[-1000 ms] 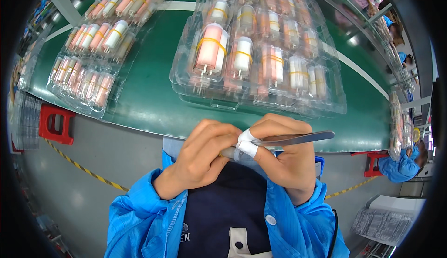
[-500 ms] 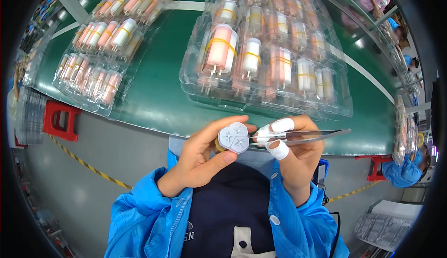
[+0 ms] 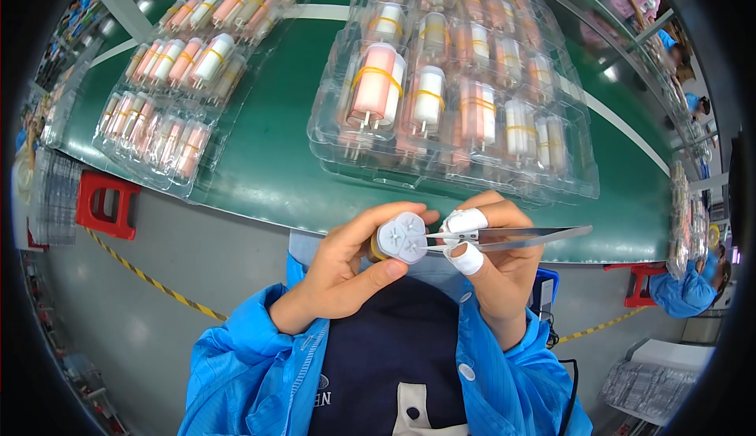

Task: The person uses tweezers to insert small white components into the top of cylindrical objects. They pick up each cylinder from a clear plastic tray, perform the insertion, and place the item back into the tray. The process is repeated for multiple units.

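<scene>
Tweezers meet a banded bundle of white tubes at the centre of the frame.

Head view: the left hand (image 3: 346, 274) is wrapped around the bundle of white tubes (image 3: 402, 237), end caps facing up. Just to its right, the right hand (image 3: 492, 259), two fingertips taped white, pinches metal tweezers (image 3: 504, 237) whose tips touch the bundle. Above lie clear trays (image 3: 449, 105) on the green table (image 3: 276, 160).
</scene>
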Available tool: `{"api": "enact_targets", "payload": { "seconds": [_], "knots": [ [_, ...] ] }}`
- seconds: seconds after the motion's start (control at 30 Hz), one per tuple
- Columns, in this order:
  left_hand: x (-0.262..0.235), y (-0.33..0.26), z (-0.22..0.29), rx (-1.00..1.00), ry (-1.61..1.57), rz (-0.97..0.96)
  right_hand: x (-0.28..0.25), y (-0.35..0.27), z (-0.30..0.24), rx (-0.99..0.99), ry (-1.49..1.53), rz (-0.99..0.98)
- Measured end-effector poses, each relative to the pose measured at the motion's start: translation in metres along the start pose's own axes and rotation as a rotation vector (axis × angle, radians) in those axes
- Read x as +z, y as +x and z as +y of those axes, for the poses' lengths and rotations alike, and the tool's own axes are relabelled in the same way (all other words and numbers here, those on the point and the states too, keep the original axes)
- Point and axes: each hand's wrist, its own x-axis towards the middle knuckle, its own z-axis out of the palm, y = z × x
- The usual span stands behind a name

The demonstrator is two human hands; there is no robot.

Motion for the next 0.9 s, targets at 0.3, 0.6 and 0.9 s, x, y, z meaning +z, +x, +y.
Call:
{"api": "enact_targets", "payload": {
  "seconds": [0.3,0.6,0.9],
  "knots": [
    [0.001,-0.001,-0.002,0.103,0.327,0.031,0.004,-0.007,0.002,0.100,0.150,0.161],
    [-0.004,0.003,0.002,0.272,0.662,-0.005,0.007,-0.006,0.000,-0.111,-0.018,0.135],
    [-0.001,0.006,-0.002,0.388,0.719,0.062,0.011,-0.003,0.001,-0.101,-0.087,0.099]
  ]
}}
